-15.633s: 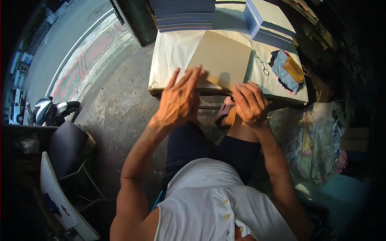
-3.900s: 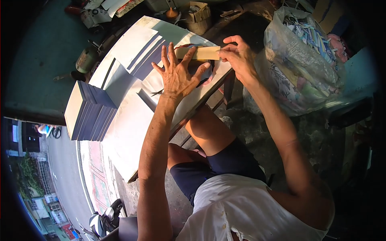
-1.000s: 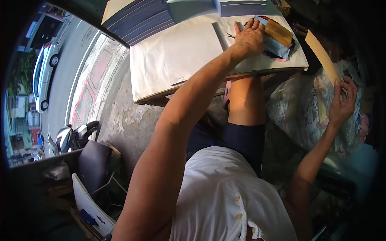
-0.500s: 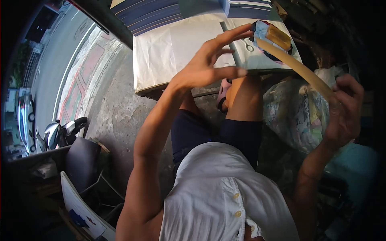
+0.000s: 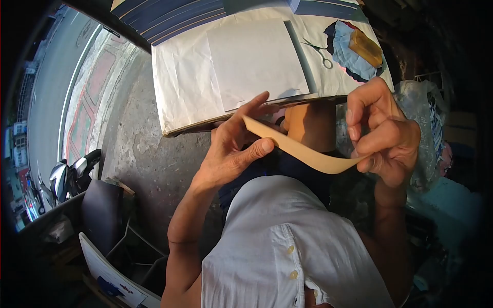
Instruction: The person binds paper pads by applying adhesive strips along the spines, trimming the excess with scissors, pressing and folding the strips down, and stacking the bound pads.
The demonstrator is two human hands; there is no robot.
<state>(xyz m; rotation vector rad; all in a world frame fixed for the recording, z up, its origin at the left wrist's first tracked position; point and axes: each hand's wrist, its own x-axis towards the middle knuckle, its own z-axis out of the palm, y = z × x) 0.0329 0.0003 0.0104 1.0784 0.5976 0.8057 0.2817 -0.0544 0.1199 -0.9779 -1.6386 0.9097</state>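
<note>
A tan flexible strip, bowed downward, stretches between my hands above my lap. My left hand has its left end between thumb and fingers. The right end is pinched in the fingertips of my right hand. Beyond my hands, a white sheet lies on the paper-covered table. To its right are small scissors, and a bundled light-blue cloth with a yellow-brown block on it.
Stacks of dark blue, book-like items stand at the table's far side. A clear plastic bag is on the right. On the left are a dark chair back, a motorbike and the street.
My right hand has brought the strip down and left, in front of my body. My left hand has come off the table area and closed on the strip's other end.
</note>
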